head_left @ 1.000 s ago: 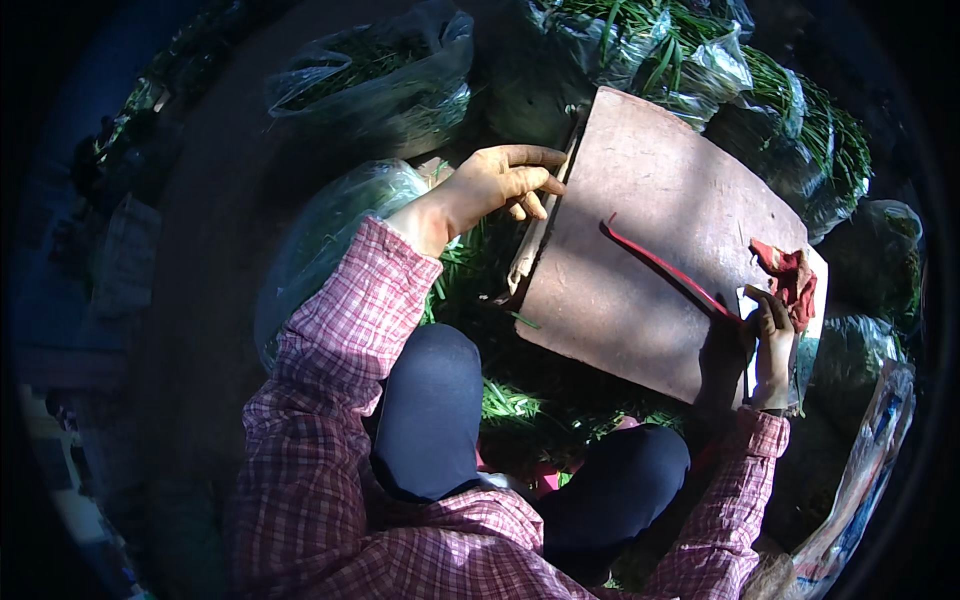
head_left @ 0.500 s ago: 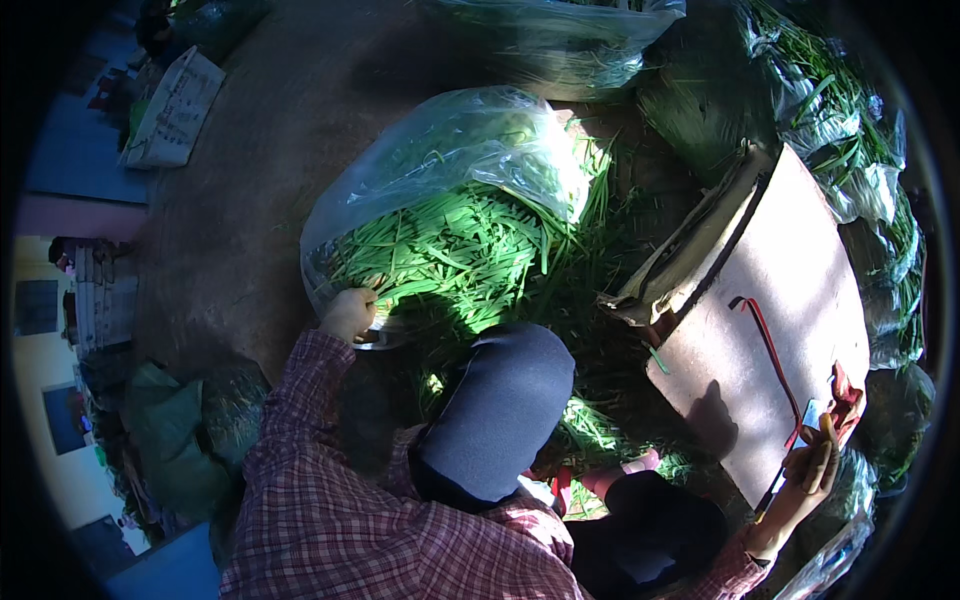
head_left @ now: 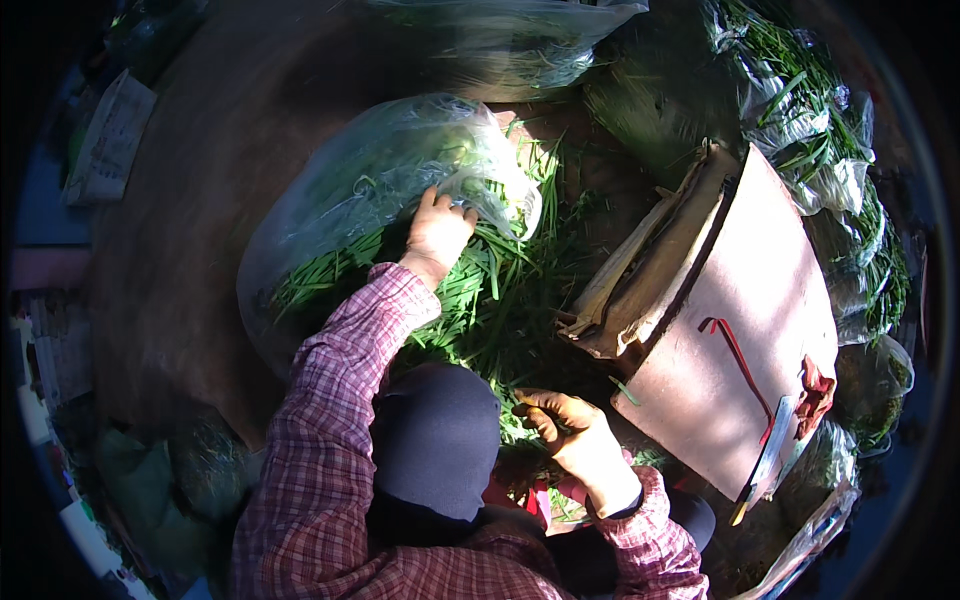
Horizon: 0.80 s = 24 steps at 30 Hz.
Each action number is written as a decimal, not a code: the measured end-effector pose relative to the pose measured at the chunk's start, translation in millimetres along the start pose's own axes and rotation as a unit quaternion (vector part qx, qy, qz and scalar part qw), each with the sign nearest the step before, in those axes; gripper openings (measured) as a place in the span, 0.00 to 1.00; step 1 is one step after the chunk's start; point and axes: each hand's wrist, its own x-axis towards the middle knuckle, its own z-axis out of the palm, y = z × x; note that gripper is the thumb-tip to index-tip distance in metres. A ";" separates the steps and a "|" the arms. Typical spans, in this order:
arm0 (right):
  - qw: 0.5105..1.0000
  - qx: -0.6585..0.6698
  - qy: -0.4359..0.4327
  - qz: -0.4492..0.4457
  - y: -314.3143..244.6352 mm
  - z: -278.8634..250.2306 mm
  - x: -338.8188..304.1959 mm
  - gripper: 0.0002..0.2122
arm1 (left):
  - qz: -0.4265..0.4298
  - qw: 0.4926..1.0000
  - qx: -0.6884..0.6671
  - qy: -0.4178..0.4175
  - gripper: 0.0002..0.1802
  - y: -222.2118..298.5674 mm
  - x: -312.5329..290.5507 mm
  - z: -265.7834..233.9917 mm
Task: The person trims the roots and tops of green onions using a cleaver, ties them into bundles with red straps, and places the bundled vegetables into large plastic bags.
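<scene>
A clear plastic bag point(head_left: 335, 185) lies on its side, filled with long green leafy stalks point(head_left: 455, 325) that spill from its mouth. My left hand point(head_left: 440, 238) is at the mouth's upper edge, fingers curled onto the plastic above the stalks. Low in the middle, beside my dark-clad knee point(head_left: 437, 440), my right hand point(head_left: 582, 440) is over scattered greens. Its thumb and forefinger are apart, and I see nothing between them. A knife point(head_left: 768, 455) with a yellow handle end rests by the lower edge of a pale board point(head_left: 745, 325), near a crumpled red cloth point(head_left: 815, 397).
On the board lies a red strap point(head_left: 742, 370). Worn folded cardboard point(head_left: 640, 280) leans along its left side. Full clear bags of greens point(head_left: 800, 130) line the right; another large bag point(head_left: 480, 45) stands at the far side. A white box point(head_left: 110, 140) is at far left.
My left hand has moved from the bag's near left edge up to its mouth. My right hand has come from beside the knife and red cloth to near my knee. The view has shifted.
</scene>
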 end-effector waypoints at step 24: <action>0.992 -0.031 0.121 0.001 129.4 54.0 37.9 0.16 | -0.199 0.884 -0.417 -0.066 0.53 170.2 142.5 119.0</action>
